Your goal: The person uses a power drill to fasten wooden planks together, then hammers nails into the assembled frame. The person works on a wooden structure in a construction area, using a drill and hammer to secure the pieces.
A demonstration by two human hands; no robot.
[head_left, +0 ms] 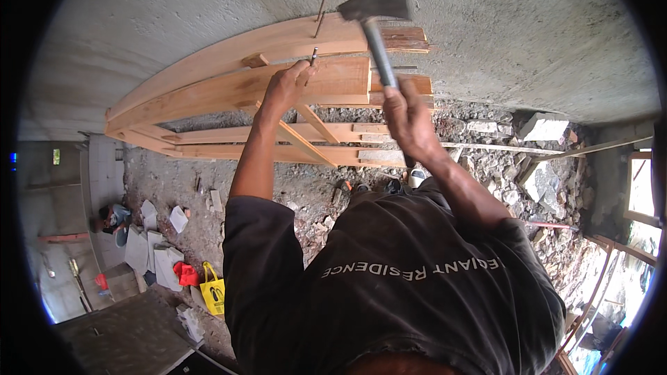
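My right hand (408,121) grips the handle of a hatchet (377,1), raised above the right end of a wooden frame. The hatchet's dark, flared head is away from the wood and slightly blurred. My left hand (286,89) pinches a short metal rod (314,55) upright at the edge of a thick wooden beam (326,81); its lower end is hidden by my fingers, and I cannot tell whether it is a nail or a punch. Just beyond, two rusty steel pins (319,25) stick up by the rear board (243,45). Diagonal braces (306,144) join the boards.
A rough cement wall (174,14) rises behind the frame. Broken rubble (545,191) covers the floor at right, with thin wooden strips across it. At lower left lie pale slabs (167,267), a red bag (185,273) and a yellow bag (212,292). Another person (114,219) crouches far left.
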